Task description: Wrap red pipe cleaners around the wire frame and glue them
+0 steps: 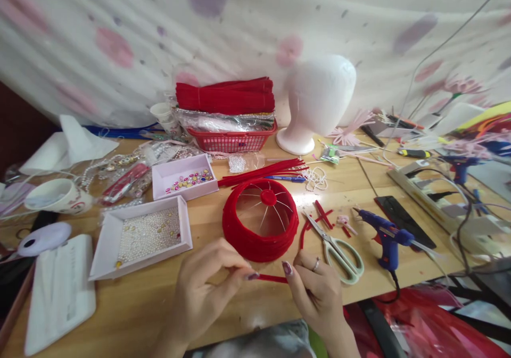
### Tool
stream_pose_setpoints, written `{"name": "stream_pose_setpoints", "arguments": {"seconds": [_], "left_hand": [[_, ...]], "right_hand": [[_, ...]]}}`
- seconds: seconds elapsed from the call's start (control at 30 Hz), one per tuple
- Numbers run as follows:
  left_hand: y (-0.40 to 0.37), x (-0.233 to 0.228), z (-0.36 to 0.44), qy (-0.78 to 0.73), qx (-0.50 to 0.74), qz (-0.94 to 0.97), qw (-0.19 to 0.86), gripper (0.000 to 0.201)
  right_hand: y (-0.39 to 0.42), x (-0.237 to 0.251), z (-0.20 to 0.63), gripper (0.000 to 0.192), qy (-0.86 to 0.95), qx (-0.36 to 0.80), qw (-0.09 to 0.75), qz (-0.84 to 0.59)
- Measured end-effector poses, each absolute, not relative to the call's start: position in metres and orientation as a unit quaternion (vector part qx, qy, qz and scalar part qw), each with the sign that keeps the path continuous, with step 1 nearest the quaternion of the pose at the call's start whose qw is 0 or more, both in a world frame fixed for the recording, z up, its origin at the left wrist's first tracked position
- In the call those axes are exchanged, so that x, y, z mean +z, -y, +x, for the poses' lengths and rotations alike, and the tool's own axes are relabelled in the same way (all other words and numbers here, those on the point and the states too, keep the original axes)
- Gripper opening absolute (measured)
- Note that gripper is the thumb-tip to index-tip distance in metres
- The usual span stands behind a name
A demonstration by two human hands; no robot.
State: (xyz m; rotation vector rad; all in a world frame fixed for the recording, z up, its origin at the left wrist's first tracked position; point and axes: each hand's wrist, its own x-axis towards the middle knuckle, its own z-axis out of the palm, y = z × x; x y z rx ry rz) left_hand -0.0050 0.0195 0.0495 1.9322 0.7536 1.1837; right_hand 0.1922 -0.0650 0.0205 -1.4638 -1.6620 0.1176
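Note:
A thin red pipe cleaner [273,279] is stretched between my two hands, close to the table's front edge. My left hand [215,281] pinches one end between thumb and forefinger. My right hand [313,289] is closed around the other part, and a length of red sticks up beyond its fingers. Just past my hands sits a round red cap-like frame [259,243], fuzzy around its band, with pale wires running to a small red disc [268,197] on top. Scissors [337,251] with pale green handles lie to its right, beside short red offcuts [324,214].
A blue hot glue gun [385,235] and a black phone [405,222] lie at right, near a power strip [435,193]. Trays of pearls [149,233] and gems [187,180] stand left. Behind are a red basket [231,141] and a white foam head [319,94].

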Motion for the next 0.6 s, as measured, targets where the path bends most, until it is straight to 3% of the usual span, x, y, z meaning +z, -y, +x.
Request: {"name": "stream_pose_setpoints", "arguments": {"seconds": [0.23, 0.47, 0.6], "left_hand": [[-0.095, 0.083, 0.007, -0.417, 0.382, 0.784, 0.256, 0.021], [-0.139, 0.067, 0.044, -0.448, 0.226, 0.838, 0.214, 0.007], [-0.139, 0.067, 0.045, -0.453, 0.187, 0.852, 0.185, 0.013]], "right_hand": [[0.064, -0.003, 0.206, 0.044, 0.637, 0.039, 0.499, -0.586], [0.057, -0.032, 0.208, 0.043, 0.570, 0.090, 0.560, -0.595], [0.057, -0.036, 0.210, 0.045, 0.538, 0.121, 0.583, -0.597]]}}
